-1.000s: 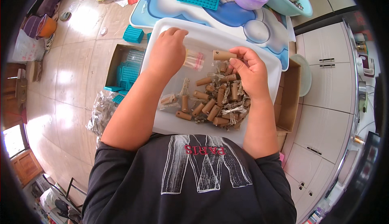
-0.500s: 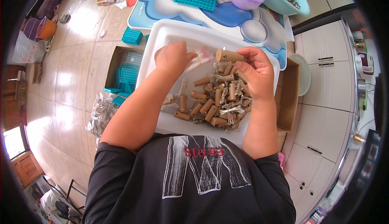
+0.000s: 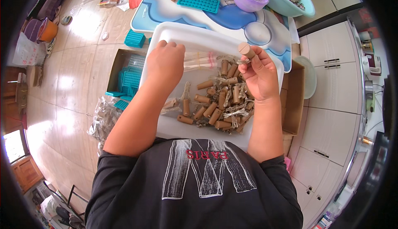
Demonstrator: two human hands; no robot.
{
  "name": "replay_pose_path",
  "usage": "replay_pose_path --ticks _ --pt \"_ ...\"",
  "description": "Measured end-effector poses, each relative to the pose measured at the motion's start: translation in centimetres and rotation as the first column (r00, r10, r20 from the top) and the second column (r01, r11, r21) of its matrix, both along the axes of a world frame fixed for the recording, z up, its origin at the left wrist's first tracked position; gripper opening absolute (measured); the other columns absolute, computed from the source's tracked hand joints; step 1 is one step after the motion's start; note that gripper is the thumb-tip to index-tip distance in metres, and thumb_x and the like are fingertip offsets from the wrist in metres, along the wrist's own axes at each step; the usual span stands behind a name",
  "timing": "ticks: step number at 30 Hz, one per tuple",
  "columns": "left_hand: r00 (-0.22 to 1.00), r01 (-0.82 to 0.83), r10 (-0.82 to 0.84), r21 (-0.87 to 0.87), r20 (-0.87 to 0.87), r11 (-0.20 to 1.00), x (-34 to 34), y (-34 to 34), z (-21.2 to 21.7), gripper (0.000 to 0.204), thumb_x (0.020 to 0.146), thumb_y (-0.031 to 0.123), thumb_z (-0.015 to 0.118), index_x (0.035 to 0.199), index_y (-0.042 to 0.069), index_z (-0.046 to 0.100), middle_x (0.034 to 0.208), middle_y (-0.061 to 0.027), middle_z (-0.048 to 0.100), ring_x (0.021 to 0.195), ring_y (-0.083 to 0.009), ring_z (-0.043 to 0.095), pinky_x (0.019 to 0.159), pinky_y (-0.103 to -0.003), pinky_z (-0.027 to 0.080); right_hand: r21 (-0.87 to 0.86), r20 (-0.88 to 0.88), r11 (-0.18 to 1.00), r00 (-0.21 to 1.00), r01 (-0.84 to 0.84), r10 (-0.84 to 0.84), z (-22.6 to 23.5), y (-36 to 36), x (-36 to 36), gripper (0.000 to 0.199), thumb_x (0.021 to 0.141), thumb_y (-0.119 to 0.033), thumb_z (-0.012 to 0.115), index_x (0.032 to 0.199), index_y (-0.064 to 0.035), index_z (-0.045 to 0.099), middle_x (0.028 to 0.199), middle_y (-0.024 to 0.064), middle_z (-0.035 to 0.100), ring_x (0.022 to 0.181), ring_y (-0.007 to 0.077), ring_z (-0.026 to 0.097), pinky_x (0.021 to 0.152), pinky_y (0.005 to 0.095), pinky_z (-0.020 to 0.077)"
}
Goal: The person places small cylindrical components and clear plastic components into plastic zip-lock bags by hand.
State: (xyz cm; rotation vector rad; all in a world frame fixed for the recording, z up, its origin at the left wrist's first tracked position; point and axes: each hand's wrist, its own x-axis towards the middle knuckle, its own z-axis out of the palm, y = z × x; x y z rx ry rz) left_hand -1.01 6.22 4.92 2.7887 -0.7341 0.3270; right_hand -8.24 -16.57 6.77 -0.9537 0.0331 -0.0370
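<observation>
Glossy beige tiled floor (image 3: 74,92) extends along the left; flat-fronted white cabinets (image 3: 331,88) with dark bar handles line the right. Between them, the counter (image 3: 178,15) bears a smooth blue-and-white covering with rounded, cloud-like shapes. Nearer the person sits a white tub (image 3: 207,31), rectangular, with rounded corners and a broad rim. Open cardboard boxes flank it; the left box (image 3: 113,72) contains teal gridded plastic pieces (image 3: 130,79). At the far end stand a pale turquoise basin (image 3: 286,6), a round purple bowl (image 3: 251,3) and a flat teal tray (image 3: 199,1) with rows of small cavities.

Left hand (image 3: 166,63): over the tub, back upward, fingers curled; their tips are hidden, so any grip cannot be determined. Just to its right lies a clear, creased packet (image 3: 201,62) of pale, slender contents.

Right hand (image 3: 264,76): thumb and fingers pinch one matt brown cylinder (image 3: 245,49), tilted, above the tub. Below lie similar cylinders (image 3: 213,113), heaped, tangled with thin silvery wire (image 3: 235,113).
</observation>
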Motion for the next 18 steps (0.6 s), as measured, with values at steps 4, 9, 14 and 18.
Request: replay_pose_path --ticks 4,9,14,18 --pt "0.996 -0.014 0.033 -0.216 0.085 0.976 -0.1 -0.5 1.8 0.007 0.08 0.011 0.056 0.08 0.004 0.056 0.074 -0.0085 0.061 0.066 -0.0226 0.058 0.06 -0.033 0.047 0.248 0.032 0.96 0.992 -0.128 0.123 -1.2 -0.5 0.4 0.024 0.083 -0.013 0.06 0.103 -0.0008 0.054 0.084 0.0069 0.06 0.072 0.0148 0.056 0.065 0.0247 0.0432" --pt "0.568 -0.554 -0.489 -0.747 -0.662 0.368 0.4 -0.9 1.5 0.01 0.081 0.008 0.062 0.081 -0.001 0.059 0.069 -0.0051 0.06 0.058 -0.0092 0.056 0.055 -0.021 0.047 0.236 -0.003 0.966 0.994 -0.107 0.11 -1.3 -0.2 0.6 0.023 0.084 -0.013 0.06 0.103 -0.001 0.055 0.084 0.0061 0.06 0.069 0.0133 0.055 0.063 0.0242 0.0421" --pt "0.516 -0.522 -0.47 -0.697 -0.717 0.491 0.4 -0.7 1.8 0.013 0.081 0.01 0.064 0.078 -0.001 0.058 0.065 -0.0035 0.058 0.055 -0.0079 0.054 0.05 -0.021 0.045 -0.24 -0.022 0.94 0.967 0.241 -0.253 0.1 1.4 0.3 0.023 0.082 -0.01 0.062 0.102 -0.0006 0.056 0.085 0.0042 0.059 0.07 0.0103 0.053 0.064 0.0215 0.0421" --pt "0.477 -0.456 -0.479 -0.674 -0.737 0.582 0.4 -0.6 1.6 0.016 0.079 0.012 0.066 0.076 -0.001 0.058 0.061 -0.0029 0.057 0.051 -0.0079 0.052 0.047 -0.021 0.043 -0.404 0.083 0.863 0.952 0.302 -0.295 0.3 1.6 0.2 0.024 0.081 -0.007 0.062 0.103 0.0004 0.056 0.086 0.0026 0.059 0.072 0.0085 0.053 0.067 0.0201 0.043"
